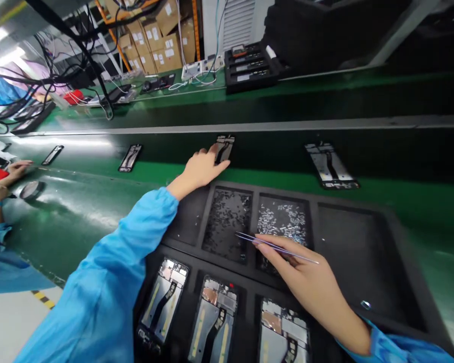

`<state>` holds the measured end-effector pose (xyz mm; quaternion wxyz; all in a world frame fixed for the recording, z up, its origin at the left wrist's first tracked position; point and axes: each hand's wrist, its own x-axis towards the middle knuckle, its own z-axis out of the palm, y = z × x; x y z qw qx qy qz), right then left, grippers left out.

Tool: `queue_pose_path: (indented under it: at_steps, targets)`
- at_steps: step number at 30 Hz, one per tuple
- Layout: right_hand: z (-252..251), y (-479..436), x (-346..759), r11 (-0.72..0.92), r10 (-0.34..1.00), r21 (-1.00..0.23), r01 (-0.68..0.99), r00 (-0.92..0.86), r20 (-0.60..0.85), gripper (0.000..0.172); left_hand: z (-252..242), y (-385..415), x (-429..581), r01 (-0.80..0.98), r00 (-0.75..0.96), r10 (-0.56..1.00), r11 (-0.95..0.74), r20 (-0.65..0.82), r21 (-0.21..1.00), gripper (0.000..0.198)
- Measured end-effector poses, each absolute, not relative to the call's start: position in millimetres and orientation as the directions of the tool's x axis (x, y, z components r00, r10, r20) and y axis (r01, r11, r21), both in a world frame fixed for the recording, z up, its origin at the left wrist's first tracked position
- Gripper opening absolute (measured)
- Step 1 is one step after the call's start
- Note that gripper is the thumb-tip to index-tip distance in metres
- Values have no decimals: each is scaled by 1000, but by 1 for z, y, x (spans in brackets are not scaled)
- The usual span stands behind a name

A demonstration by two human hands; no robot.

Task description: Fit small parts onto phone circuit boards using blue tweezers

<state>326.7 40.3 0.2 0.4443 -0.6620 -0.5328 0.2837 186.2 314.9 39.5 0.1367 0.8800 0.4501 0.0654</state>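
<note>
My left hand [201, 169], in a blue sleeve, reaches over the black tray to the green conveyor belt [98, 191], fingers laid flat on a phone frame [224, 146] lying there. My right hand [306, 275] rests over the tray and pinches a pair of thin metal tweezers [267, 243], whose tips point left between a compartment of small dark parts [227, 222] and one of small silvery parts [283, 219]. Three phone frames [214, 322] sit in slots along the tray's near edge.
More phone frames [331, 166] [129, 157] [53, 154] lie spaced along the belt. Another person's hands [5, 179] work at the far left beside a round dark object [30, 189]. Behind the belt stand a black tray stack [249, 65], cables and cardboard boxes [157, 43].
</note>
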Motion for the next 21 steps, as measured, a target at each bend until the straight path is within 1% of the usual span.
queue_pose_path:
  at_steps: [3,5,7,10,13,21]
  targets:
    - [6,52,331,5,961,-857,515,234,146,28,46,277,121,687,665,744,-642,62,339,49]
    - [9,65,334,98,969,-817,568,133,209,25,44,252,81,651,675,728,-664,120,368,35]
    - [9,79,337,172,973,-785,596,24,231,22,39,227,49,628,653,731,-668,197,399,29]
    - [2,91,340,212,971,-749,628,-52,232,21,28,195,19,582,633,719,-686,287,437,23]
    - [-5,93,341,228,968,-721,654,-70,243,19,17,176,4,524,657,681,-721,323,454,19]
    - [-5,91,338,285,950,-675,680,-107,294,16,2,184,-5,495,631,679,-725,375,479,16]
